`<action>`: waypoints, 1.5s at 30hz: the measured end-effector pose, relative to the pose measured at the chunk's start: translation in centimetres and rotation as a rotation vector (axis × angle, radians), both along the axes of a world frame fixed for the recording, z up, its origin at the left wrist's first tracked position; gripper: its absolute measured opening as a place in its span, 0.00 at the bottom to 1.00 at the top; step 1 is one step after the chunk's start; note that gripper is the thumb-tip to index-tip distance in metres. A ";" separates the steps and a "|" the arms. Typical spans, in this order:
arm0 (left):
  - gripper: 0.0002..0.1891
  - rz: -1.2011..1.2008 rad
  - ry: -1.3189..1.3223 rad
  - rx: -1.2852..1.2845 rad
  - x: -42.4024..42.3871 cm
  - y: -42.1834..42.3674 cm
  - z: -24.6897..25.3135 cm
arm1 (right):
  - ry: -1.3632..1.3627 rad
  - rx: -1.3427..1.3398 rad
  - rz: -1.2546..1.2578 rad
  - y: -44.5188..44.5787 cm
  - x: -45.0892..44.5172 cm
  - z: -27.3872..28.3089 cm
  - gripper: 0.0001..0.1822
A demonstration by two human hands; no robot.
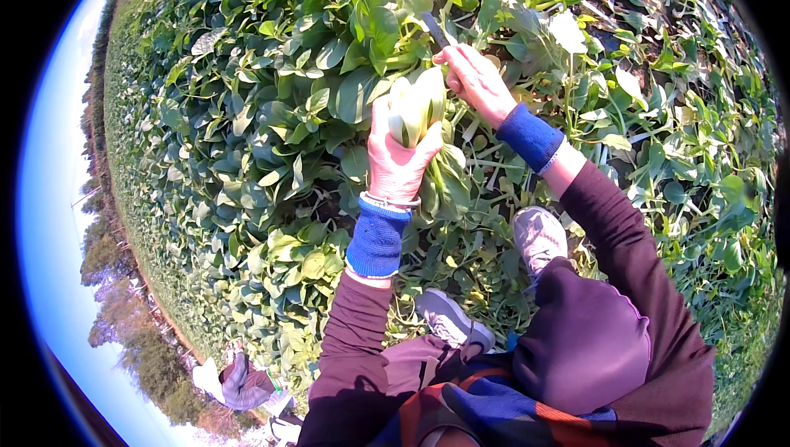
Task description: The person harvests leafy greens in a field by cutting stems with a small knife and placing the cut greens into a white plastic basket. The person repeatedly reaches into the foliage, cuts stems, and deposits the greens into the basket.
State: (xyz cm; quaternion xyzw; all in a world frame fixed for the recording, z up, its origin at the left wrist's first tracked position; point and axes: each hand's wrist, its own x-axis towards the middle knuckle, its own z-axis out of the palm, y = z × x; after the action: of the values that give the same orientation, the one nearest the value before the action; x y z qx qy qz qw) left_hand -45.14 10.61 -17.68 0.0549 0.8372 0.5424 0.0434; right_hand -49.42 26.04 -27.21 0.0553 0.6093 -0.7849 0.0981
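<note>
My left hand (pixel 398 157) is closed around a head of bok choy (pixel 416 107), its pale stalk base turned up and away from me and its green leaves hanging below my thumb. Just up and to the right, my right hand (pixel 475 79) grips a knife; the dark blade (pixel 435 30) points up and left over the leaves, and the handle is hidden by the fingers. The knife and the bok choy lie close together; whether they touch cannot be told. Both wrists wear blue knitted cuffs.
Dense leafy plants (pixel 259 120) surround my hands. Cut stalks and loose leaves (pixel 494 166) lie on the ground right of the bok choy. My shoes (pixel 453 320) stand among leaves. Another person (pixel 244 385) in a white hat is bent over the field at lower left.
</note>
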 end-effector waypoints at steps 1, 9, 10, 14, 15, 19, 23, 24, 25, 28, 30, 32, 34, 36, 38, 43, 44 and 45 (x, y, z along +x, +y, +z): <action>0.33 -0.070 0.088 -0.103 -1.4 1.7 0.2 | 0.324 0.367 -0.159 0.1 -1.5 -4.6 0.19; 0.37 -0.380 0.144 -1.062 -7.4 -5.4 -5.9 | 0.036 0.971 0.218 -2.4 -3.8 -5.8 0.17; 0.38 -0.388 0.143 -1.010 -7.0 -5.6 -5.7 | 0.006 1.001 0.260 -2.5 -4.1 -6.0 0.17; 0.35 -0.334 0.147 -0.909 -5.9 -7.4 -5.6 | 0.123 0.948 0.280 -4.5 -4.9 -7.5 0.18; 0.34 -0.352 0.148 -0.897 -6.2 -7.0 -5.7 | 0.206 0.940 0.255 -4.2 -5.2 -9.0 0.18; 0.35 -0.209 0.127 -0.688 -6.6 -6.9 -7.2 | 0.203 1.047 0.399 -4.1 -6.2 -11.2 0.14; 0.33 -0.200 0.116 -0.592 -6.4 -7.8 -7.5 | 0.323 1.240 0.661 -3.8 -7.1 -9.3 0.14; 0.34 -0.204 0.053 -0.464 -6.1 -8.8 -7.4 | 0.291 1.223 0.688 -4.1 -7.0 -8.0 0.16; 0.31 -0.185 0.062 -0.472 -5.5 -8.3 -5.5 | 0.154 1.079 0.613 -3.7 -6.2 -6.3 0.17; 0.29 -0.219 0.122 -0.491 -3.7 -9.3 -3.1 | -0.023 0.545 0.335 -2.9 -2.9 -5.8 0.23; 0.30 -0.251 0.136 -0.343 -2.0 -8.3 -1.2 | -0.030 0.291 0.094 -0.9 -0.3 -4.2 0.25; 0.27 -0.140 -0.047 -0.110 0.2 -7.9 0.0 | -0.132 -0.152 0.082 -0.9 1.3 -1.1 0.21; 0.28 -0.166 -0.070 -0.068 1.7 -7.3 0.4 | -0.112 -0.344 0.142 -0.6 1.8 0.0 0.24; 0.28 -0.203 -0.030 -0.115 3.1 -7.0 0.5 | -0.121 -0.188 0.137 -1.5 1.5 1.0 0.25; 0.29 -0.163 -0.060 -0.066 4.4 -6.7 0.9 | -0.135 -0.116 0.142 -1.7 1.7 1.9 0.25; 0.36 -0.064 -0.199 -0.017 8.3 -7.1 2.1 | -0.196 -0.198 0.240 -1.7 3.8 4.0 0.21; 0.38 -0.058 -0.205 -0.016 9.0 -7.3 2.4 | -0.091 -0.075 0.204 -1.6 4.1 4.6 0.15; 0.39 -0.059 -0.242 0.031 8.6 -6.2 3.9 | -0.092 -0.037 0.144 -0.7 4.1 4.6 0.14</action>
State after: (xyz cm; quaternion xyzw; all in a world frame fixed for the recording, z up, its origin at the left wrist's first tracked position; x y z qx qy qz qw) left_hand -36.57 4.44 -13.76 0.0141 0.8154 0.5563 0.1593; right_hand -45.27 25.32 -22.62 0.0454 0.5920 -0.7836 0.1829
